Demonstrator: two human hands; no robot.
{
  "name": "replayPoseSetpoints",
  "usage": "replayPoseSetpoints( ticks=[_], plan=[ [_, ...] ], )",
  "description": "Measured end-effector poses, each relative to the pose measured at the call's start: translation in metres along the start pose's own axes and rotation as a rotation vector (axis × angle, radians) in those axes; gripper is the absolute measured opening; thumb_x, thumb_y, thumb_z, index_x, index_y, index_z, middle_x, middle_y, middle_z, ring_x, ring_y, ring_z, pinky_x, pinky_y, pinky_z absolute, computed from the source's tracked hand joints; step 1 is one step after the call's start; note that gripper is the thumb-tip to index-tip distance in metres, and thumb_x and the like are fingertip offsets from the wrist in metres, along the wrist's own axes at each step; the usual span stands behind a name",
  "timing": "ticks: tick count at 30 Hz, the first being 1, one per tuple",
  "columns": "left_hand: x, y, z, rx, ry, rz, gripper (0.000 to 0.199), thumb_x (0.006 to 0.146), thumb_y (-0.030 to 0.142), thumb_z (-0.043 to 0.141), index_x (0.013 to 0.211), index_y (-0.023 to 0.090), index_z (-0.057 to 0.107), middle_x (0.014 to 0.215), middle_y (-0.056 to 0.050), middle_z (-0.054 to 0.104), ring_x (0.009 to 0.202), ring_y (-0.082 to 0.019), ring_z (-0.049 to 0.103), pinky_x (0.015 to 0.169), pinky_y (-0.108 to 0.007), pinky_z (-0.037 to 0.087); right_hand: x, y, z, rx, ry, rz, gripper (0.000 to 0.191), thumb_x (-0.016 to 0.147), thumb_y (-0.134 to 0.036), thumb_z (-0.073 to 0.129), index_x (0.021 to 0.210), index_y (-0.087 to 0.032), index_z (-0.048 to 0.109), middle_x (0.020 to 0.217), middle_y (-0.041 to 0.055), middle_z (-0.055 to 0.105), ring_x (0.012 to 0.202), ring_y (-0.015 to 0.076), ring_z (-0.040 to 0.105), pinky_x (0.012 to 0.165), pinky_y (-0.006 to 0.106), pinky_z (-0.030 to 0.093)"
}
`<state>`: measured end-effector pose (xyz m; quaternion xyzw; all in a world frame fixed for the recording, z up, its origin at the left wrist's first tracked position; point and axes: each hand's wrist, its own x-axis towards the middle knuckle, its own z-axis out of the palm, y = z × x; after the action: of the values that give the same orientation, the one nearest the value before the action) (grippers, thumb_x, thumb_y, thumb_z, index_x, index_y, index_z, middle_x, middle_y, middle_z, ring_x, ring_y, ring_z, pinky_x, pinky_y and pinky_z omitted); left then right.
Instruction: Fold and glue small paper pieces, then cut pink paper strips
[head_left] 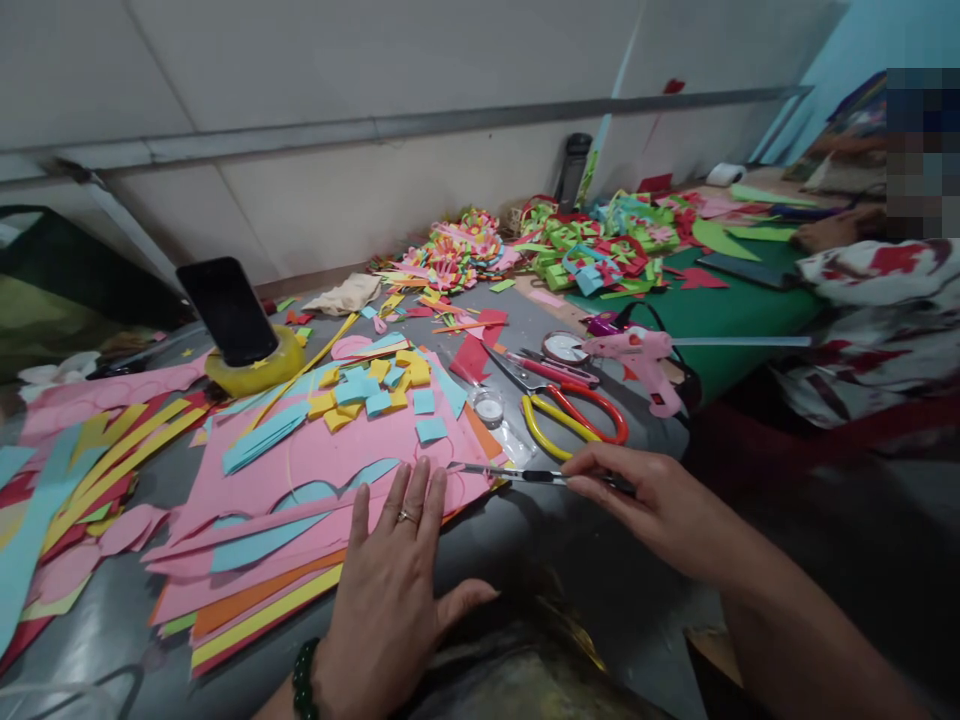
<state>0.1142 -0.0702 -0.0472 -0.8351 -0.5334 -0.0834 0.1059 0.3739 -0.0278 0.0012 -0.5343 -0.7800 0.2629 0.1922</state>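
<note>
My left hand [397, 570] lies flat with spread fingers on a stack of coloured paper sheets [262, 595], its fingertips on the pink top sheet. A ring and a dark bead bracelet show on it. To its right, my right hand [652, 500] pinches a slim silver-and-black tool [541, 476], whose exact kind I cannot make out. The tool's thin tip reaches the pink paper beside my left fingertips. Small yellow and blue paper squares [375, 385] lie loose on the pink sheet, near a blue strip bundle [266, 437]. Scissors with red and yellow handles [574, 415] rest just beyond the tool.
A pink glue gun [645, 365] with a glue stick lies at the right. A phone [229, 310] leans in a yellow tape roll [289, 360]. Paper flowers [457, 250] and green paper pieces [592, 245] pile against the wall. Another person's sleeve [885, 275] is at the far right.
</note>
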Motion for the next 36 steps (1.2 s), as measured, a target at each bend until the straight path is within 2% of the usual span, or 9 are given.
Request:
replayPoseSetpoints(
  ticks=[4, 13, 16, 20, 22, 26, 28, 31, 36],
  plan=[
    [0.001, 0.001, -0.001, -0.011, -0.032, -0.014, 0.075, 0.081, 0.065, 0.042, 0.143, 0.023, 0.032, 0.147, -0.014, 0.035, 0.134, -0.035, 0.034, 0.1, -0.063, 0.034, 0.004, 0.002, -0.003, -0.031, -0.008, -0.022, 0.024, 0.091, -0.04, 0.046, 0.09, -0.022, 0.062, 0.086, 0.0026, 0.068, 0.078, 0.0179, 0.062, 0.069, 0.028, 0.046],
    [0.006, 0.007, -0.005, -0.001, 0.005, -0.021, 0.076, 0.073, 0.06, 0.06, 0.14, 0.035, 0.035, 0.144, -0.018, 0.04, 0.13, -0.038, 0.039, 0.097, -0.061, 0.038, 0.011, -0.011, -0.021, -0.222, -0.03, -0.098, 0.022, 0.09, -0.038, 0.047, 0.093, -0.025, 0.064, 0.086, 0.0018, 0.069, 0.076, 0.0177, 0.063, 0.067, 0.028, 0.046],
    [0.006, 0.007, -0.006, -0.014, 0.031, -0.032, 0.076, 0.077, 0.062, 0.053, 0.141, 0.026, 0.036, 0.141, -0.019, 0.044, 0.128, -0.037, 0.042, 0.097, -0.059, 0.04, 0.01, -0.014, -0.027, -0.301, 0.022, -0.106, 0.022, 0.088, -0.038, 0.047, 0.093, -0.026, 0.065, 0.086, 0.0018, 0.07, 0.076, 0.0197, 0.064, 0.067, 0.03, 0.046],
    [0.004, 0.003, -0.004, -0.02, 0.07, -0.041, 0.067, 0.086, 0.057, 0.042, 0.132, 0.009, 0.049, 0.135, -0.019, 0.052, 0.125, -0.034, 0.046, 0.098, -0.049, 0.044, -0.007, -0.016, -0.029, -0.283, 0.194, -0.018, 0.024, 0.088, -0.043, 0.047, 0.091, -0.026, 0.063, 0.082, 0.0018, 0.069, 0.067, 0.0193, 0.063, 0.058, 0.029, 0.045],
    [0.004, 0.002, -0.004, -0.015, 0.084, -0.043, 0.06, 0.088, 0.051, 0.043, 0.129, 0.008, 0.052, 0.134, -0.019, 0.053, 0.124, -0.032, 0.048, 0.096, -0.044, 0.046, -0.019, -0.021, -0.023, -0.17, 0.231, 0.033, 0.024, 0.088, -0.045, 0.048, 0.092, -0.026, 0.062, 0.081, 0.0016, 0.069, 0.066, 0.0183, 0.063, 0.055, 0.027, 0.045],
    [0.007, 0.003, -0.006, 0.0, 0.075, -0.059, 0.05, 0.088, 0.042, 0.047, 0.125, 0.009, 0.056, 0.134, -0.018, 0.053, 0.12, -0.032, 0.05, 0.096, -0.045, 0.045, -0.034, -0.031, 0.004, 0.052, 0.092, 0.098, 0.022, 0.091, -0.042, 0.046, 0.091, -0.026, 0.061, 0.082, 0.0003, 0.068, 0.07, 0.0168, 0.063, 0.06, 0.026, 0.048],
    [0.009, 0.002, -0.008, -0.008, 0.056, -0.069, 0.051, 0.088, 0.04, 0.047, 0.128, 0.01, 0.053, 0.135, -0.017, 0.053, 0.119, -0.032, 0.051, 0.097, -0.046, 0.045, -0.036, -0.031, 0.019, 0.08, 0.076, 0.148, 0.023, 0.092, -0.041, 0.044, 0.092, -0.025, 0.06, 0.082, 0.0006, 0.068, 0.072, 0.0172, 0.063, 0.061, 0.026, 0.048],
    [0.008, 0.001, -0.008, -0.031, 0.033, -0.073, 0.054, 0.089, 0.041, 0.045, 0.134, 0.011, 0.047, 0.138, -0.015, 0.05, 0.12, -0.031, 0.049, 0.098, -0.046, 0.044, -0.037, -0.027, 0.033, 0.069, 0.12, 0.193, 0.023, 0.092, -0.041, 0.043, 0.093, -0.025, 0.059, 0.084, 0.0019, 0.068, 0.075, 0.0186, 0.063, 0.062, 0.027, 0.048],
    [0.005, -0.001, -0.006, -0.049, 0.035, -0.06, 0.057, 0.087, 0.045, 0.048, 0.132, 0.01, 0.048, 0.138, -0.015, 0.05, 0.122, -0.032, 0.047, 0.099, -0.046, 0.043, -0.039, -0.025, 0.039, 0.037, 0.154, 0.239, 0.021, 0.092, -0.041, 0.044, 0.092, -0.025, 0.058, 0.083, 0.0011, 0.068, 0.072, 0.0176, 0.063, 0.058, 0.026, 0.047]
  ],
)
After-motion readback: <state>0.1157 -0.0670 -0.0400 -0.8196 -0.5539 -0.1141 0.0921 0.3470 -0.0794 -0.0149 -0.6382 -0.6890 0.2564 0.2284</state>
